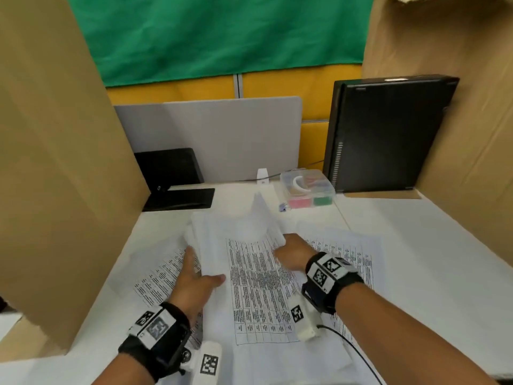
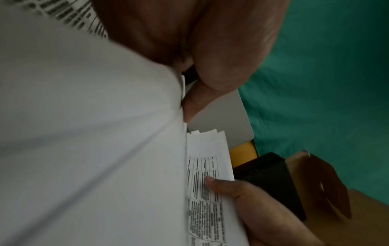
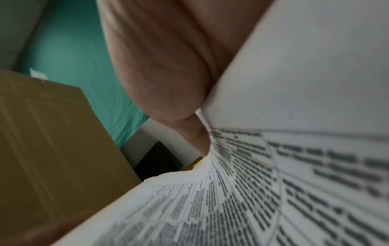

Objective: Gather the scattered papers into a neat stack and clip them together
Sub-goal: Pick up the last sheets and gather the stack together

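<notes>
Several printed sheets (image 1: 258,279) with tables lie overlapped on the white table (image 1: 416,259), and both hands hold a bunch of them between them. My left hand (image 1: 194,276) grips the bunch's left edge, thumb on top and fingers hidden beneath the sheets. My right hand (image 1: 291,254) pinches the right edge. The left wrist view shows the blank paper (image 2: 84,133) close up and the right hand's thumb (image 2: 212,180) on a printed sheet. In the right wrist view the curved printed sheets (image 3: 273,183) meet my right hand (image 3: 200,139). More sheets lie loose at left (image 1: 158,273) and right (image 1: 347,251).
A clear plastic box (image 1: 308,190) of coloured items stands behind the papers, with a small clip-like item (image 1: 283,207) in front of it. A black computer case (image 1: 388,134) stands back right and a black stand (image 1: 172,179) back left. Cardboard walls (image 1: 55,162) close both sides.
</notes>
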`<state>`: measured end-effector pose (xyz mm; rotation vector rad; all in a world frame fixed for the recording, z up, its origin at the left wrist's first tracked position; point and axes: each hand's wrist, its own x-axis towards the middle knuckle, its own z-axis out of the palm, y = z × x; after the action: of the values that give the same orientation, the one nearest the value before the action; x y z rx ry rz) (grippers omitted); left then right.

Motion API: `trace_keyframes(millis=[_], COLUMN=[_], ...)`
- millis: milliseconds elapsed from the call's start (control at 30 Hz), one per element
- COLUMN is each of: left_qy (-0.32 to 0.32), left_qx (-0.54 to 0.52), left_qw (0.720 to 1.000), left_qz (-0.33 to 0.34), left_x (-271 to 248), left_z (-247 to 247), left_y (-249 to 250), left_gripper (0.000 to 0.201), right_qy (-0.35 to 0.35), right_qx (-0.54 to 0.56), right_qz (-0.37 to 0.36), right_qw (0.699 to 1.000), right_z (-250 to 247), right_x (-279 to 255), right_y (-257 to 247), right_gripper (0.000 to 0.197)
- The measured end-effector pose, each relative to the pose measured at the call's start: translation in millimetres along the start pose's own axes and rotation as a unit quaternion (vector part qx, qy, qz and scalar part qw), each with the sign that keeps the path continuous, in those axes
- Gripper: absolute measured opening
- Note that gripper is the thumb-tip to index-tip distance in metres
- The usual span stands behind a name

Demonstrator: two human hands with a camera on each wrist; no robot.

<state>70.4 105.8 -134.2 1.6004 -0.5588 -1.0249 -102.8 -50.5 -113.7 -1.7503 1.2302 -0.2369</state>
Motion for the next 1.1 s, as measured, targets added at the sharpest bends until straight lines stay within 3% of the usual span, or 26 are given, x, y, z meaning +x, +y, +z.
trace_keyframes(millis=[100,200,333,400,467,567,667,800,933,1100], left_qy=[-0.050,-0.093,-0.129,-0.171,-0.195,-0.165,-0.107,-0.048,0.040,0.013], left_qx=[-0.022,0.018,-0.025,-0.058,-0.086,-0.099,-0.112,-0.111,-0.115,-0.055], left_qw=[0.996,0.994,0.989,0.978,0.966,0.963,0.962,0.949,0.932,0.947], left_qz=[-0.074,-0.046,0.063,0.108,0.148,0.190,0.225,0.292,0.341,0.315], left_x=[0.6,-5.5,-17.4,-26.5,-31.0,-29.0,-27.0,-29.5,-18.6,-13.4], left_z=[-1.7,0.6,-8.0,-13.9,-17.1,-12.5,-1.3,13.4,12.6,20.1], left_y=[-3.9,6.2,41.9,62.8,80.3,98.5,110.4,119.6,116.7,111.1], left_gripper=[0.061,0.039,0.067,0.081,0.084,0.070,0.027,0.034,0.022,0.029], right_qy=[0.022,0.033,-0.012,-0.076,-0.093,-0.059,0.011,0.068,0.097,0.117], right_qx=[0.103,0.159,0.289,0.352,0.354,0.351,0.325,0.325,0.352,0.369], right_qz=[-0.006,-0.039,-0.081,-0.129,-0.180,-0.250,-0.305,-0.338,-0.297,-0.241], right_qw=[0.994,0.986,0.954,0.924,0.913,0.900,0.895,0.881,0.882,0.890], right_z=[-9.1,-23.6,-58.6,-76.8,-93.5,-111.6,-120.8,-121.1,-114.2,-108.1], right_x=[-3.9,-16.0,-40.1,-57.4,-74.8,-93.8,-103.9,-108.9,-101.2,-92.3], right_y=[6.5,5.3,1.7,-5.3,-20.2,-45.7,-64.6,-74.3,-57.1,-45.1], right_gripper=[0.027,0.037,0.065,0.068,0.068,0.056,0.033,0.035,0.031,0.033])
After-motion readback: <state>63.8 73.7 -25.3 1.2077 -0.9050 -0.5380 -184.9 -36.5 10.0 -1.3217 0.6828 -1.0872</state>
